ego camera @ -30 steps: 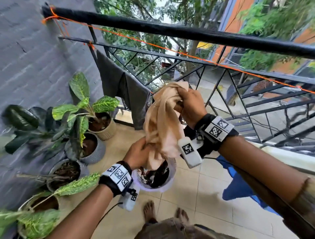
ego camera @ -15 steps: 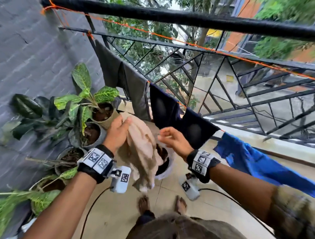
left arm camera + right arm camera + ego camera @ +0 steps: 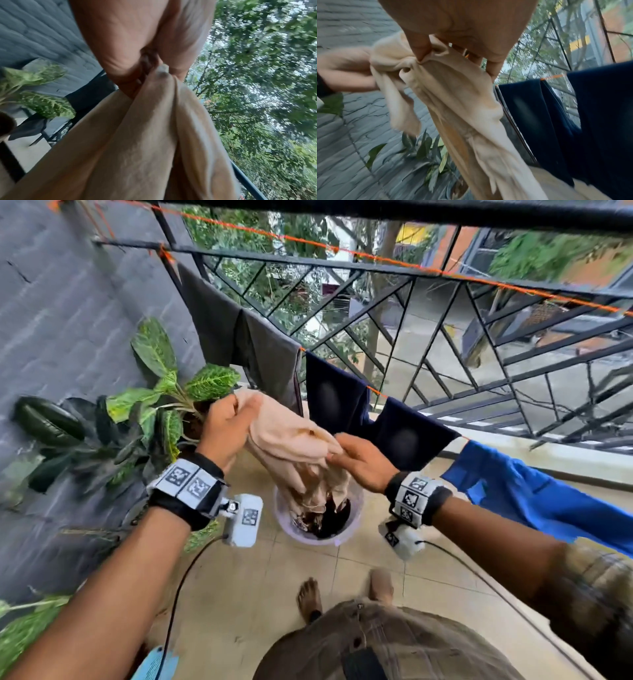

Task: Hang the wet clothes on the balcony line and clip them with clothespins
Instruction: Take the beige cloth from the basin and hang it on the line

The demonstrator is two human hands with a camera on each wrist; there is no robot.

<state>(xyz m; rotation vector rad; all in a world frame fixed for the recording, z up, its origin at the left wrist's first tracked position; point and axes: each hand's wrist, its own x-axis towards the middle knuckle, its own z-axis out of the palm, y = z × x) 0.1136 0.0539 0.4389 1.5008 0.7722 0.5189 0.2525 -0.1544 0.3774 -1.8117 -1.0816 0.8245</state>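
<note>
Balcony floor (image 3: pixel 359 563) of pale beige tiles runs between a grey brick wall (image 3: pixel 68 313) on the left and a black metal railing (image 3: pixel 479 344) facing trees and a street. An orange line (image 3: pixel 342 253) stretches along the railing; a lower run carries a grey garment (image 3: pixel 239 337), a navy garment (image 3: pixel 359 412) and a blue garment (image 3: pixel 534 501) side by side. Potted plants (image 3: pixel 147 412) stand against the wall. A pale bucket (image 3: pixel 352 529) sits on the tiles below the hands, with dark clothes (image 3: pixel 325 518) inside. The beige cloth (image 3: pixel 291 440) hangs above the bucket, its tail reaching into it. The left hand (image 3: pixel 222 429) grips its upper end; the right hand (image 3: pixel 359 460) pinches a fold just beside.
</note>
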